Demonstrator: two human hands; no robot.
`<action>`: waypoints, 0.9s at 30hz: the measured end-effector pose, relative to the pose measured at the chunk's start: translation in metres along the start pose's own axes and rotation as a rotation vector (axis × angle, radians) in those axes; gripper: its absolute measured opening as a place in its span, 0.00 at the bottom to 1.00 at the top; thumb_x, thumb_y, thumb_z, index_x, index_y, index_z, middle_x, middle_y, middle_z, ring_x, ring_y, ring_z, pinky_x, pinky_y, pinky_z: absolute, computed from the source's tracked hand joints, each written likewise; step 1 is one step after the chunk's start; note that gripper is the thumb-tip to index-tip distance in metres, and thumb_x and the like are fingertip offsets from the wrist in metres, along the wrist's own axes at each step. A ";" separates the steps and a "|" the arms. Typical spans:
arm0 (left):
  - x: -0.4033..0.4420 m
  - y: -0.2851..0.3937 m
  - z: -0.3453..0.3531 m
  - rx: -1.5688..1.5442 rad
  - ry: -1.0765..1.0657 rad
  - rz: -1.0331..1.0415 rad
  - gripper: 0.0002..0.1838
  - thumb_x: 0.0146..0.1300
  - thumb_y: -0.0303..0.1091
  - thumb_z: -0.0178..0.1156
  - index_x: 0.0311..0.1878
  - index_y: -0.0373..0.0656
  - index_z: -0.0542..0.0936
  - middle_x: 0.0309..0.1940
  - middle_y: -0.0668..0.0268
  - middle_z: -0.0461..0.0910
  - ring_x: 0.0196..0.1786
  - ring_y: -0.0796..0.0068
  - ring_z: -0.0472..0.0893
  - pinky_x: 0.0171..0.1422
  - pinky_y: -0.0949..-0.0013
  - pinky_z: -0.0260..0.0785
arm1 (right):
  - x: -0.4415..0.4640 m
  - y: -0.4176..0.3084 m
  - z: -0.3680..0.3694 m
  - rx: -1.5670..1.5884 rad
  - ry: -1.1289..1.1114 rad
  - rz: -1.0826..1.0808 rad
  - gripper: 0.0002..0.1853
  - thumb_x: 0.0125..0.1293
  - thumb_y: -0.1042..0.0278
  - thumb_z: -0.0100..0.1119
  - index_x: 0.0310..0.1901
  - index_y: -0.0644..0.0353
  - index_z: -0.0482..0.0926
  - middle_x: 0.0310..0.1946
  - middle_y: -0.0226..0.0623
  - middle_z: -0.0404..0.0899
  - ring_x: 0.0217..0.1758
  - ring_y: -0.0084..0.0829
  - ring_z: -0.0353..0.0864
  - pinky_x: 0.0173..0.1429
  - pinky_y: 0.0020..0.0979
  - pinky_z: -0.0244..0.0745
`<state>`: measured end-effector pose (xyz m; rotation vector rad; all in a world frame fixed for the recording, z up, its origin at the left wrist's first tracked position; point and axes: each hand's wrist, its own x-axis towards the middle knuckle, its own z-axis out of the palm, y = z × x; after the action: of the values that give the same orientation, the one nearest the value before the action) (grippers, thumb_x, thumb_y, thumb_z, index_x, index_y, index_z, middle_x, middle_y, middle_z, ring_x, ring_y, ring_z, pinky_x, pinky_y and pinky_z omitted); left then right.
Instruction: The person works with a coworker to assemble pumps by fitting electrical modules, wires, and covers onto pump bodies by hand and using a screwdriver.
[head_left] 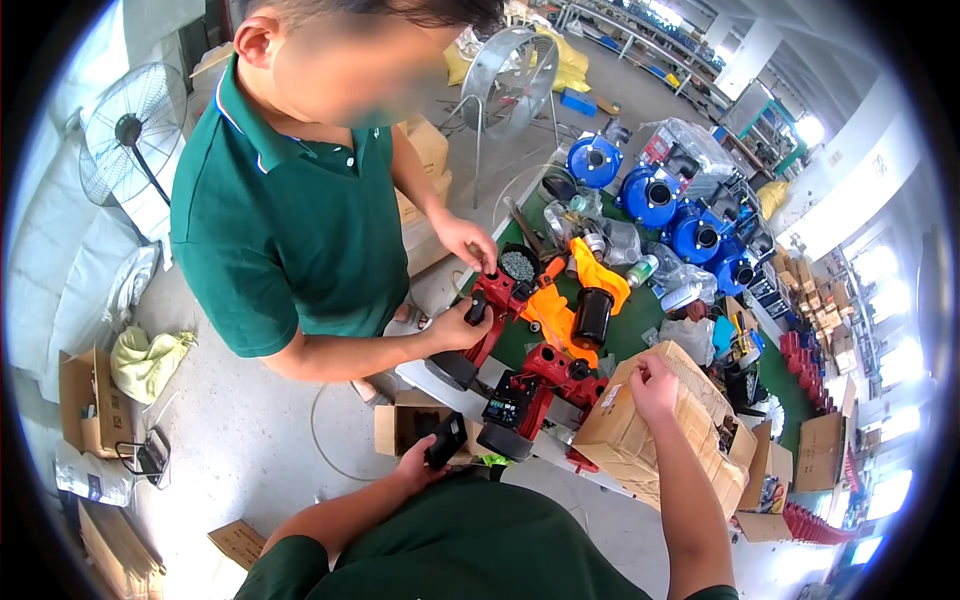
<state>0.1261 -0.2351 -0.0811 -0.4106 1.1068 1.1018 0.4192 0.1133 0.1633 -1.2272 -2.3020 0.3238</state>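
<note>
Head camera shows the left hand (416, 464) clamped around a black part (447, 440) near a red machine (545, 368) at the table's (768, 385) edge. The right hand (655, 390), fingers bunched together, is at a cardboard box (632, 428). Opposite, a co-worker (300, 230) in green handles another red machine (490, 290); blue machines (650, 198) stand beyond.

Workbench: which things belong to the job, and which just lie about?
Likely in the job:
black part in the left hand
nearest red machine, its circuit board exposed
cardboard box at the right hand

Seemingly just lying about:
blue machines
orange pieces
standing fan
</note>
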 end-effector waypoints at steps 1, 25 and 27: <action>0.000 0.000 0.000 0.000 -0.001 -0.001 0.35 0.71 0.62 0.63 0.69 0.46 0.73 0.57 0.55 0.80 0.52 0.48 0.84 0.57 0.49 0.77 | 0.000 0.000 0.000 0.001 0.000 -0.004 0.09 0.60 0.79 0.64 0.43 0.62 0.83 0.36 0.40 0.83 0.34 0.37 0.86 0.42 0.35 0.83; -0.006 0.003 0.004 -0.082 -0.016 -0.016 0.38 0.68 0.58 0.69 0.71 0.42 0.71 0.59 0.55 0.76 0.55 0.50 0.81 0.62 0.51 0.79 | -0.001 -0.006 -0.003 -0.007 0.010 -0.018 0.10 0.60 0.77 0.64 0.44 0.63 0.84 0.38 0.40 0.83 0.36 0.39 0.86 0.43 0.36 0.83; -0.001 0.000 0.002 -0.077 -0.009 -0.015 0.38 0.69 0.59 0.68 0.71 0.43 0.71 0.60 0.55 0.76 0.56 0.49 0.81 0.62 0.50 0.78 | -0.002 -0.012 -0.004 -0.004 0.006 0.017 0.10 0.60 0.77 0.64 0.44 0.63 0.84 0.38 0.40 0.83 0.36 0.38 0.86 0.44 0.36 0.83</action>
<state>0.1272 -0.2340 -0.0794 -0.4736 1.0538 1.1349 0.4139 0.1051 0.1718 -1.2484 -2.2895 0.3216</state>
